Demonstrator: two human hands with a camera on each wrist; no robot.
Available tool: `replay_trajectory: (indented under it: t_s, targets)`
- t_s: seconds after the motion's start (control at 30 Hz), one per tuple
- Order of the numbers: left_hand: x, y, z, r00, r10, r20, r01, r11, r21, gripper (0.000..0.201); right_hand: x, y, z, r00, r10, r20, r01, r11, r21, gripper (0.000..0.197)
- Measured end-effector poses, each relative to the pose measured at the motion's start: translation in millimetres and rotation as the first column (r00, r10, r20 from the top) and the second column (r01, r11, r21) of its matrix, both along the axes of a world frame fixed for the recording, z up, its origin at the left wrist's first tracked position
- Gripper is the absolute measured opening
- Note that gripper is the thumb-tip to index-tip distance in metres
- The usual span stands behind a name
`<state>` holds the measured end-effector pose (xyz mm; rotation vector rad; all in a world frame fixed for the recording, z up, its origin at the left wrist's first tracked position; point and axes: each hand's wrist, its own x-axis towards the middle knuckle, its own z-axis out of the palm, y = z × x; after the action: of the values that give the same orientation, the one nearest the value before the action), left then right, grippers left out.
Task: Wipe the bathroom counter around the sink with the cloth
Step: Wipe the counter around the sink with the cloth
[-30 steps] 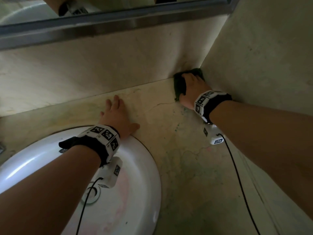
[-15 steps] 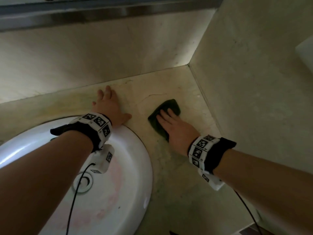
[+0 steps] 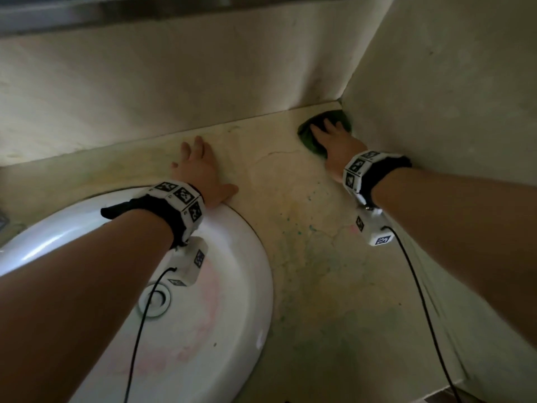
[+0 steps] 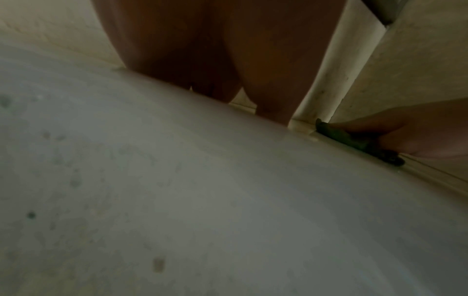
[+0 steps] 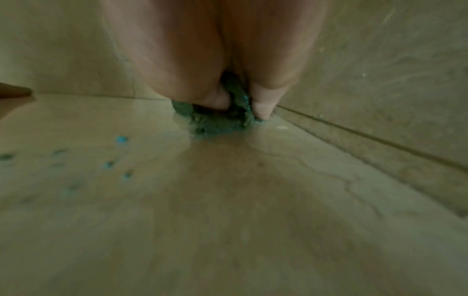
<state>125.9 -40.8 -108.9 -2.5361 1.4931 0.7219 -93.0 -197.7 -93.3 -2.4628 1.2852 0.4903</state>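
A dark green cloth [image 3: 308,137] lies on the beige stone counter [image 3: 305,216] in the far right corner, against the side wall. My right hand [image 3: 334,141] lies flat on top of the cloth [image 5: 217,122] with straight fingers and presses it down; the cloth [image 4: 354,140] is mostly covered by the palm. My left hand [image 3: 200,167] rests flat on the counter just behind the rim of the white round sink [image 3: 232,286], fingers spread, holding nothing.
The back wall [image 3: 174,82] and the right side wall [image 3: 450,82] meet at the corner by the cloth. Blue-green specks [image 5: 119,140] and stains mark the counter between sink and wall. The sink drain [image 3: 154,299] sits under my left forearm. A mirror frame [image 3: 87,10] runs along the top.
My right hand slid the cloth from the counter's middle near the sink back into the far right corner. The left hand has stayed in place on the counter.
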Motion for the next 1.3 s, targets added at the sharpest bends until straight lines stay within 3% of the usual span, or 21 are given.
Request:
replay_trajectory:
  t_s: [0.17, 0.37, 0.47, 0.6, 0.7, 0.83, 0.9, 1.1, 1.23, 1.3]
  targets:
    - [0, 1, 0, 1.0, 0.001, 0.003, -0.001, 1.0, -0.002, 0.106, -27, 47, 4, 0.997, 0.078, 0.024, -0.079, 0.996, 0.049, 0.086]
    - [0, 2, 0, 1.0, -0.007, 0.0, 0.007, 1.0, -0.019, 0.105, -47, 140, -11, 0.968, 0.238, 0.078, -0.243, 0.967, 0.073, 0.072]
    - [0, 2, 1, 1.0, -0.007, 0.0, 0.007, 1.0, -0.018, 0.105, -42, 120, -11, 0.973, 0.208, 0.102, -0.212, 0.977, 0.032, 0.071]
    - [0, 2, 0, 1.0, 0.001, -0.01, -0.001, 1.0, -0.025, 0.106, -14, 57, -6, 0.989, 0.146, 0.033, -0.148, 0.988, 0.054, 0.086]
    - [0, 2, 0, 1.0, 0.007, -0.009, -0.007, 1.0, -0.028, 0.105, 11, 19, -6, 0.991, 0.121, -0.05, -0.119, 0.992, 0.031, 0.081]
    - [-1, 1, 1, 1.0, 0.011, -0.018, -0.012, 1.0, -0.026, 0.106, 17, -19, -4, 0.99, -0.071, -0.121, 0.065, 0.996, -0.059, 0.075]
    - [-1, 1, 1, 1.0, 0.009, -0.012, -0.01, 1.0, -0.022, 0.106, 18, -22, -5, 0.987, -0.078, -0.142, 0.069, 0.995, -0.07, 0.075]
    - [1, 1, -1, 1.0, -0.007, -0.008, 0.006, 1.0, -0.023, 0.108, 59, 15, -3, 0.984, 0.178, -0.023, -0.178, 0.984, -0.003, 0.077]
    - [5, 1, 4, 0.999, -0.038, -0.012, 0.038, 0.999, 0.018, 0.116, 86, 64, -10, 0.91, 0.414, 0.034, -0.413, 0.91, -0.031, 0.072]
    - [11, -1, 13, 0.998, -0.053, -0.035, 0.055, 0.997, 0.052, 0.11, 85, 82, -14, 0.874, 0.482, 0.057, -0.48, 0.876, -0.046, 0.062]
